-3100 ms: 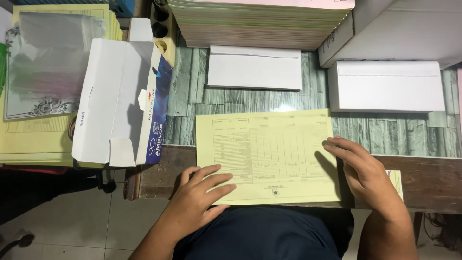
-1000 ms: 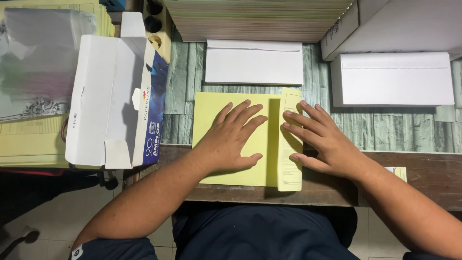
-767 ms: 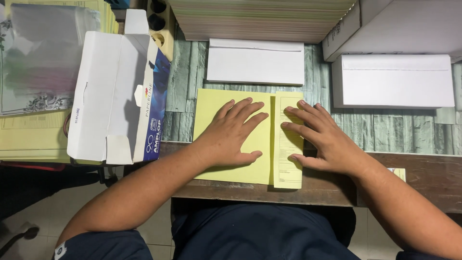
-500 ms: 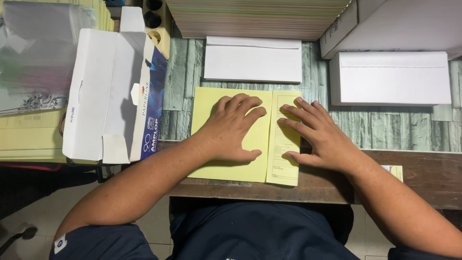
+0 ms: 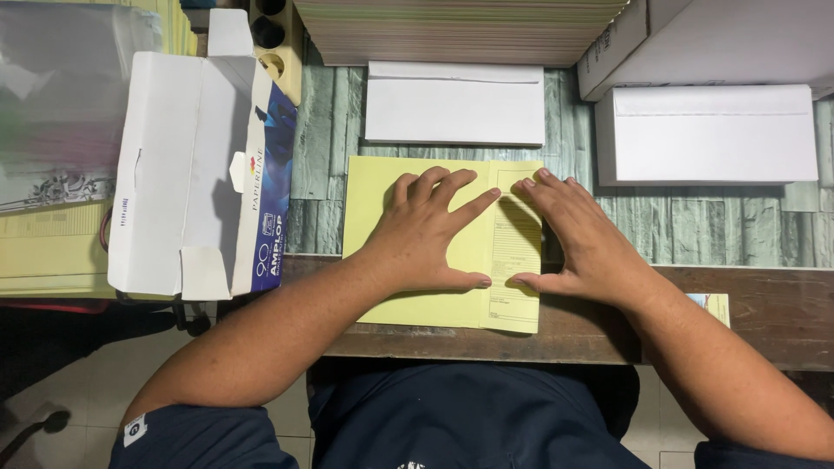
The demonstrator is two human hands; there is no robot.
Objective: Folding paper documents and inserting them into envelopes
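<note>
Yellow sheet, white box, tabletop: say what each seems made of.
Yellow sheet: thin matte paper, folded flat with a crisp crease under both hands. White box: light cardboard, with tabs and a glossy blue printed side. Tabletop: looks like grey-green wood planks, possibly a printed laminate; the front edge is brown wood.

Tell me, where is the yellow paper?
In the head view, the yellow paper lies mid-table under the left hand and right hand, below a white envelope.

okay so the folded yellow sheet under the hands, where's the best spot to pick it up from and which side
Probably the near edge of the folded yellow sheet, from the person's side. That edge seems to overhang the lower wooden ledge, so fingers could slip beneath. Elsewhere it lies flat, pressed down by the left hand and right hand.
</note>
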